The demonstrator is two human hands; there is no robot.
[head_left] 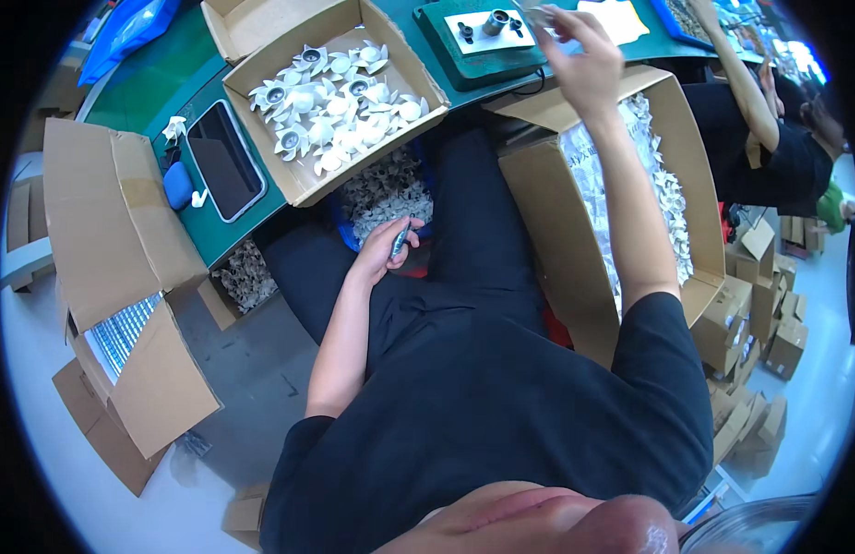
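Note:
My left hand (383, 251) rests over my lap, closed around a short, dark, metallic-looking piece (400, 238) whose exact kind I cannot tell. My right hand (584, 60) is raised at the right of a green fixture block (455, 66). Its fingers are pinched together at a small pale-grey thing, blurred and partly hidden. On the block lies a white plate (517, 39) bearing a metal cylinder (496, 22) and small dark knobs. White plastic fan wheels (340, 106), several with dark round hubs, fill an open cardboard box at the table edge.
A carton (575, 305) with a plastic liner and white parts stands under my right arm. Below the table is a blue bin (346, 231) of white parts. A phone (226, 162) and blue case (178, 186) lie left. Another person's arm (746, 88) is at right.

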